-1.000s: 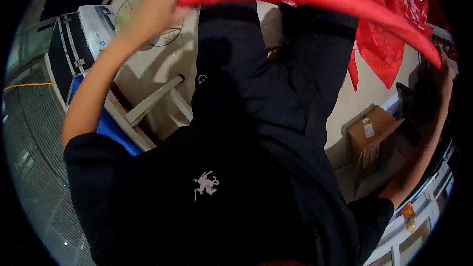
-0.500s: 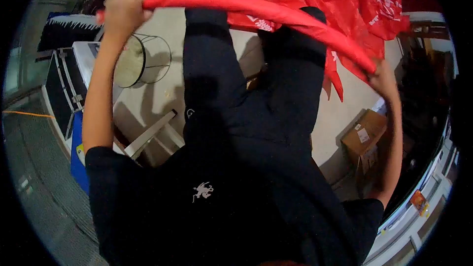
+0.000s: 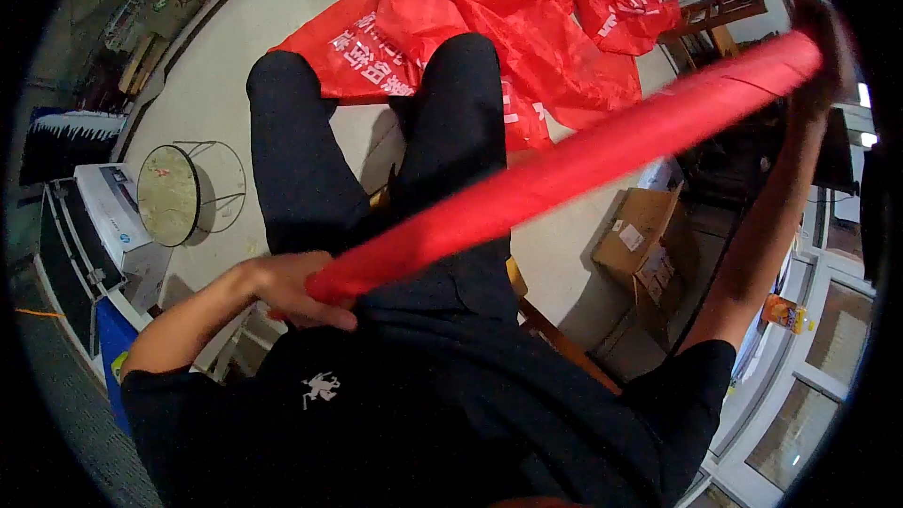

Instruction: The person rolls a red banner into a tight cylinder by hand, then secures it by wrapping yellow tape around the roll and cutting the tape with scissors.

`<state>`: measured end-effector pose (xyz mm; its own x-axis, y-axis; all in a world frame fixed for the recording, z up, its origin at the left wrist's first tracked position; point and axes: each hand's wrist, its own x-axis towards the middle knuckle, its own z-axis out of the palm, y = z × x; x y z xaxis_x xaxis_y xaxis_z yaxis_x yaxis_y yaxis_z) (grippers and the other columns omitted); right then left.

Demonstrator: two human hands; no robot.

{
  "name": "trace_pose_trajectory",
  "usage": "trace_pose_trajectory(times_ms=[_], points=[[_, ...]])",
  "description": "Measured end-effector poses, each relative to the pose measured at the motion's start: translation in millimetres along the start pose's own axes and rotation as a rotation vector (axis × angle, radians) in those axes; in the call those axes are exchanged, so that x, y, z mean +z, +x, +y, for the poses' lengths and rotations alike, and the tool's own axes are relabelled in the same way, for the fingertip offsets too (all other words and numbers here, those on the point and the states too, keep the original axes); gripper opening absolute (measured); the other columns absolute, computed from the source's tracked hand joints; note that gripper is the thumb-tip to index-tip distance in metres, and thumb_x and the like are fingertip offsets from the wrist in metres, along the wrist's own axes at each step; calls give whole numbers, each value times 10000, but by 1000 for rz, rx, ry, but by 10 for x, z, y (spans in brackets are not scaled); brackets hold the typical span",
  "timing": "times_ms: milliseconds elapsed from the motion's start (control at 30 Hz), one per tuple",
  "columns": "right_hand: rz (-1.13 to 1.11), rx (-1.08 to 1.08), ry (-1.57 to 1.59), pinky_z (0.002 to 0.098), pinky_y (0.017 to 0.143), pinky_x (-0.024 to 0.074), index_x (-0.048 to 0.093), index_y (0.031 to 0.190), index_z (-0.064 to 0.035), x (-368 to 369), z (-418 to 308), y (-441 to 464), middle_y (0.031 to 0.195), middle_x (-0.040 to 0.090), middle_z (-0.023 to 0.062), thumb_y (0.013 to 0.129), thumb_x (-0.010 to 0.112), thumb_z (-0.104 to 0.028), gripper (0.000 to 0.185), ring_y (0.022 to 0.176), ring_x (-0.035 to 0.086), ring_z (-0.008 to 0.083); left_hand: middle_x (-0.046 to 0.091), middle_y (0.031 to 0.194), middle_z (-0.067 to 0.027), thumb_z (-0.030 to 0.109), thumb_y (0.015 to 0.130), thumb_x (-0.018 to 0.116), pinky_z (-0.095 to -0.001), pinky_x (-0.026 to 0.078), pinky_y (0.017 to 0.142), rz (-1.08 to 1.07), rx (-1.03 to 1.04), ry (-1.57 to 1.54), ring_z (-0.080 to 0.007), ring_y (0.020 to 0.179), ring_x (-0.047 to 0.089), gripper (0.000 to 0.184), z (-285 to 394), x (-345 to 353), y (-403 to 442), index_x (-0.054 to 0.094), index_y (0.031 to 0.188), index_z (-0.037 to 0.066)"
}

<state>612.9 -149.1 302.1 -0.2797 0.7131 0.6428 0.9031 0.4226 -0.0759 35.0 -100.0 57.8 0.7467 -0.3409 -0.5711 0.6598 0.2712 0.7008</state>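
Note:
A long strip of red cloth [image 3: 564,174], rolled or folded into a thick band, stretches diagonally across my lap, low at the left and high at the right. Its lower end lies in my left hand [image 3: 296,290], close to my waist, with the fingers closed about it. At the raised far end, my right hand [image 3: 820,52] grips the strip; motion blurs its fingers a little. Beyond my knees a heap of red cloth [image 3: 508,0] with white printed characters spreads over the floor. Whether the strip joins this heap cannot be seen.
A round-topped stool [image 3: 169,193] with thin wire legs stands on the left, near a white box [image 3: 115,212] and a black case [image 3: 80,235]. On the right are an open cardboard box [image 3: 632,235], a bottle with orange contents [image 3: 787,313] and white-framed windows [image 3: 809,423].
My left hand has come down and inward to my waist, while my right hand has risen outward. The arched red strip is now straight and slanted. The view has shifted.

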Motion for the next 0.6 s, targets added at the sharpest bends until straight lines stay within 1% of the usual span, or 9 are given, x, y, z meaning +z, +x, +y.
trace_pose_trajectory(times_ms=[100,167,200,300,333,400,467,533,600], points=[[-370,15,-428,434,928,471,540,1286,17,687,-433,-206,1127,639,173,864,673,-142,471,1045,614,336,507,535,41,347,810,812,-261,413,464,439,-251,78,-92,476,491,366,-462,-413,-345,583,736,72],[-670,-54,-372,444,927,447,477,1346,-2,1103,-768,-339,1144,598,196,865,673,-180,549,1042,575,351,501,516,29,308,801,808,-290,424,482,501,-70,-1,-118,471,512,380,-695,-772,-645,573,671,39],[-761,-69,-263,472,946,422,456,1364,-19,1276,-960,-418,1146,582,215,872,652,-195,558,1047,549,373,494,510,11,302,796,804,-308,416,484,652,-121,218,-125,469,515,388,-662,-834,-770,573,656,23],[-782,-99,-289,422,951,423,477,1320,8,1735,-1152,-801,1092,594,180,885,640,-230,522,1068,556,350,520,521,-82,294,760,805,-363,402,527,918,-140,679,-178,492,531,401,-783,-1133,-1075,569,657,-15],[-723,-124,-301,434,908,448,497,1279,-8,1838,-1199,-877,1094,600,170,894,636,-237,469,1051,571,346,520,521,-82,294,760,805,-363,402,527,916,-144,671,-178,492,531,401,-843,-1218,-1143,569,657,-15],[-671,-152,-304,445,864,472,516,1237,-24,1952,-1292,-891,1096,605,160,902,631,-244,417,1034,586,342,559,578,-165,204,750,768,-378,422,582,1018,177,745,-281,537,536,284,-880,-1286,-1238,602,719,-24],[-864,51,-185,465,736,506,545,1115,-59,1981,-1363,-821,1034,629,142,874,647,-253,325,928,631,344,591,648,-184,161,736,742,-389,442,615,1058,51,837,-329,592,556,222,-796,-1356,-1402,625,794,-19],[-919,47,-129,479,640,500,538,1013,-71,2005,-1365,-658,950,639,133,815,698,-212,291,818,644,358,622,718,-203,117,723,716,-400,462,648,1093,-76,931,-376,647,576,208,-721,-1376,-1582,647,869,-15],[-1220,124,76,435,690,502,545,971,-30,2059,-1413,-500,872,612,148,773,713,-96,268,834,610,385,647,836,-206,50,681,678,-427,482,683,1369,154,1569,-412,750,606,367,-751,-1360,-1807,641,1044,14]])
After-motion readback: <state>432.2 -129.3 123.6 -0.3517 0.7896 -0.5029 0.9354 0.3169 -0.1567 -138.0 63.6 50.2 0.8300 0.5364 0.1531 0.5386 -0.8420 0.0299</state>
